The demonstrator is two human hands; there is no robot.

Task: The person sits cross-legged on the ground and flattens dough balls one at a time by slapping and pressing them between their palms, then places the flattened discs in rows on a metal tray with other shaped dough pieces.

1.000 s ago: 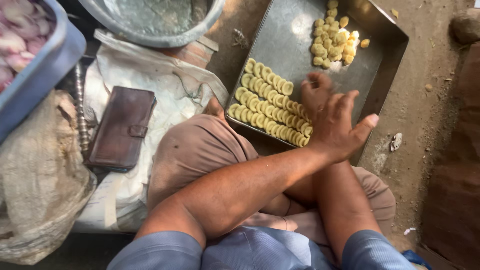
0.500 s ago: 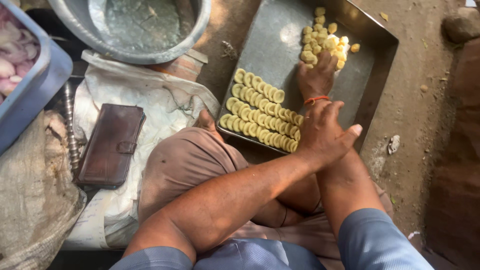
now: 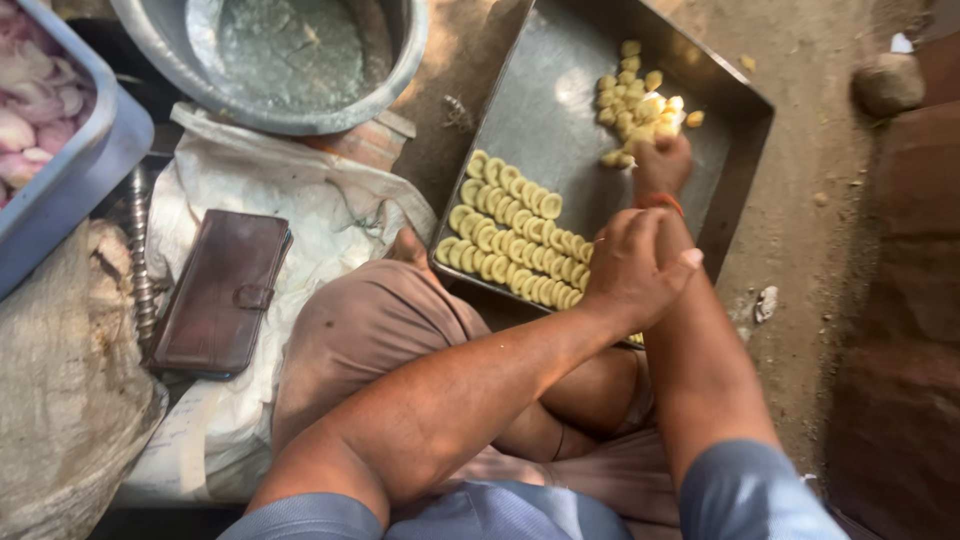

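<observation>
A dark metal tray [image 3: 560,110] lies on the ground in front of my knees. Near its front edge, flat round yellow pieces [image 3: 510,240] stand packed in two neat rows. A loose pile of the same yellow pieces [image 3: 625,100] sits in the far corner. My right hand [image 3: 660,165], with a red thread around the wrist, reaches into that pile, fingers closed down on the pieces. My left hand [image 3: 635,265] hovers over the right end of the rows, across my right forearm, with its fingers curled. Its palm is hidden from me.
A big metal bowl [image 3: 280,60] stands at the back left. A brown wallet [image 3: 220,295] lies on a white bag [image 3: 300,200]. At the far left are a blue tub [image 3: 100,150] of onion pieces and a sack [image 3: 60,400]. A stone [image 3: 888,82] lies on the dirt at right.
My right hand has moved up the tray from the rows into the loose pile. My left hand's spread fingers have curled in, and it stays over the right end of the rows.
</observation>
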